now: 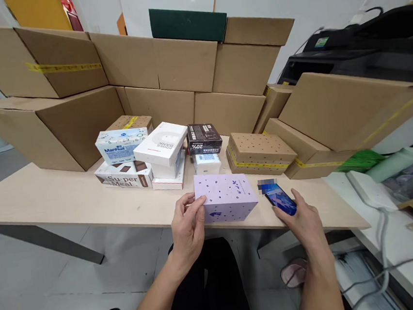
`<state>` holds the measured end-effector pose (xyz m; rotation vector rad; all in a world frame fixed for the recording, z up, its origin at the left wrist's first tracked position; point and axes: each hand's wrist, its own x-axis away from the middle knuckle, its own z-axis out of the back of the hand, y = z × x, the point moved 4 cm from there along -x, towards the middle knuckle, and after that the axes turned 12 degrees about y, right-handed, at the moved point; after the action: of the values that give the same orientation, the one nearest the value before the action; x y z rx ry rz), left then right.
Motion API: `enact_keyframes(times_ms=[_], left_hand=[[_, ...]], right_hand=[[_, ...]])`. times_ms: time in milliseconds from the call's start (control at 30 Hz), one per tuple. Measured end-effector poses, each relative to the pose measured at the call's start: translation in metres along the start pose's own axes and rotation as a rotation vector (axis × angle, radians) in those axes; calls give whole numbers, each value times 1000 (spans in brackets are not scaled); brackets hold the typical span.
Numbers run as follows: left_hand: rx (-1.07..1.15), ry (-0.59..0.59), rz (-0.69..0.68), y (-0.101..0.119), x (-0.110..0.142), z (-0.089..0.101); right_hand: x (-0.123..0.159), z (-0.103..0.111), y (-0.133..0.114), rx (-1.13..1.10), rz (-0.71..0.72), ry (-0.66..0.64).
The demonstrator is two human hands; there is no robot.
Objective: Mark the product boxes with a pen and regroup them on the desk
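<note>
A lilac box [225, 195] with dark specks sits near the front edge of the pale wooden table [50, 201]. My left hand [188, 227] grips the box's left end, thumb on top and fingers curled round the corner. My right hand [300, 214] holds a phone [279, 199] with a lit blue screen, just right of the box and low over the table.
Behind the lilac box lie a Manhua box [120, 146], a Super Meal box [124, 175], a white power bank box [161, 144], a black box [203, 138] and a dotted cardboard box [259, 152]. Large cartons [186, 64] wall the back. A printer [357, 48] stands far right.
</note>
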<state>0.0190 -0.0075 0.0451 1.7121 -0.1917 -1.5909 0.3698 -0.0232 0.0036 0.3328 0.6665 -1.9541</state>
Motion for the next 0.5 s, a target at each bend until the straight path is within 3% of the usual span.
enact_keyframes(times_ms=[167,267,433,500], left_hand=[[-16,14,-39,-4,-1,-1],[-28,19,-61,-4,-2,0],[-44,41,-74,-11,-10,9],[-40,62,-43,-16,-14,15]], right_hand=[[-1,-2,3,-68,34,0],[4,11,-18,-259,34,-9],[21,22,-90,-873,-10,-438],[27,25,-113,-995,1,-479]])
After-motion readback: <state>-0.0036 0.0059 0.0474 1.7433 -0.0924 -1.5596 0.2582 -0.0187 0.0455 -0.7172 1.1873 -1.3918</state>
